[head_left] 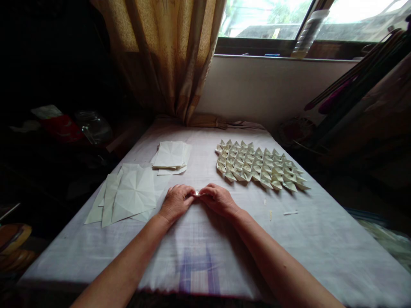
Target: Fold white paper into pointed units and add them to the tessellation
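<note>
My left hand and my right hand meet knuckle to knuckle at the middle of the cloth-covered table. Both are curled shut, pressing a small folded piece of white paper between them; only a sliver of it shows. To the right of my hands lie several folded paper boats set out in tight rows. At my left lie creased flat sheets, spread and overlapping. A neat stack of creased sheets sits behind them.
A curtain hangs behind the table, beside a window with a sill and a plastic bottle. Small paper scraps lie at the right. A glass jar and dark clutter stand at the left; rods lean at the right.
</note>
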A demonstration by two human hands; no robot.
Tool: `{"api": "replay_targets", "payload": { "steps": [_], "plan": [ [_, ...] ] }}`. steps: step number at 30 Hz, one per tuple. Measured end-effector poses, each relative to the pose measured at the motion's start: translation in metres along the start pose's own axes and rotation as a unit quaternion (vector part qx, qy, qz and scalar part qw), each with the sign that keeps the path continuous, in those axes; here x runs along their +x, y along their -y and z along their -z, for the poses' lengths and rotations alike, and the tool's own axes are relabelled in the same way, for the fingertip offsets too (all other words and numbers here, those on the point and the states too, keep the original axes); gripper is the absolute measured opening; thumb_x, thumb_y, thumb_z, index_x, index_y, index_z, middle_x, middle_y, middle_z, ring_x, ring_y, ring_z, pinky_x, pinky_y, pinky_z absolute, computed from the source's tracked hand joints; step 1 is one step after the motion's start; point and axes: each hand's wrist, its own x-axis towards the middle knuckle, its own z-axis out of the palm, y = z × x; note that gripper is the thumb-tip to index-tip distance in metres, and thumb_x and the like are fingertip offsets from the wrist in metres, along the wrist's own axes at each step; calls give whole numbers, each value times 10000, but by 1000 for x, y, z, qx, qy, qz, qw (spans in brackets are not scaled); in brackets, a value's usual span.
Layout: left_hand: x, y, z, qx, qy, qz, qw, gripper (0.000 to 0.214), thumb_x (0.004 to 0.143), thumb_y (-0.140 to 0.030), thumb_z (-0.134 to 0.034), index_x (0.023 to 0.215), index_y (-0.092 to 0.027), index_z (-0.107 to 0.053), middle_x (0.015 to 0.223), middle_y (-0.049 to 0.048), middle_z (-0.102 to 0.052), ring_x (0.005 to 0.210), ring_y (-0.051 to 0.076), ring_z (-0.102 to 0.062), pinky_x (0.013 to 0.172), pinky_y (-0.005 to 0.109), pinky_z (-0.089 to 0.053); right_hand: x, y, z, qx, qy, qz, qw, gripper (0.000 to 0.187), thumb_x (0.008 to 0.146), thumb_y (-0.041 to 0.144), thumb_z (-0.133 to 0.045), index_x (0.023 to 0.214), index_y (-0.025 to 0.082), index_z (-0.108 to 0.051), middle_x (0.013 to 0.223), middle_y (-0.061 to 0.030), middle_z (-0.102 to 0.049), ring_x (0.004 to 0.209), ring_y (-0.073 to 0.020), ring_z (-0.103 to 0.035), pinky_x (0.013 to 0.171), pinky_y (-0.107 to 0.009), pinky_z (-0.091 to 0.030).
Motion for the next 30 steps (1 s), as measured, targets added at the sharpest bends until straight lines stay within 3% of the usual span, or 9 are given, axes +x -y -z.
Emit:
{"api": "replay_targets", "payload": {
  "steps": [10,16,21,30],
  "plan": [
    [2,-1,7,17,40,-16,999,99,885,-264,-635,863,-253,-730,928,12,-708,941,219,-615,836,361,-416,7,-1,9,-4,68,4,998,156,910,337,-633,907,243,-759,899,-32,-698,738,-138,-628,638,-227,-393],
    [9,1,7,37,36,-9,999,203,917,-314,-592,765,-198,-660,913,44,-663,909,223,-585,848,374,-417,17,6,15,-20,90,-57,994,251,909,409,-630,778,209,-704,767,-13,-664,646,-126,-553,577,-237,-311],
    [14,-3,6,102,48,-9,994,215,939,-304,-554,779,-191,-643,928,60,-642,916,235,-573,846,388,-426,20,13,14,-30,75,-103,991,163,887,346,-655,793,213,-650,726,3,-654,650,-136,-535,572,-243,-270],
    [21,-6,6,154,86,-1,984,206,953,-299,-515,852,-180,-650,1019,86,-628,983,266,-552,876,426,-432,18,12,10,-1,63,-111,992,25,885,224,-606,878,215,-628,781,-14,-686,694,-157,-571,611,-242,-305]
  ]
}}
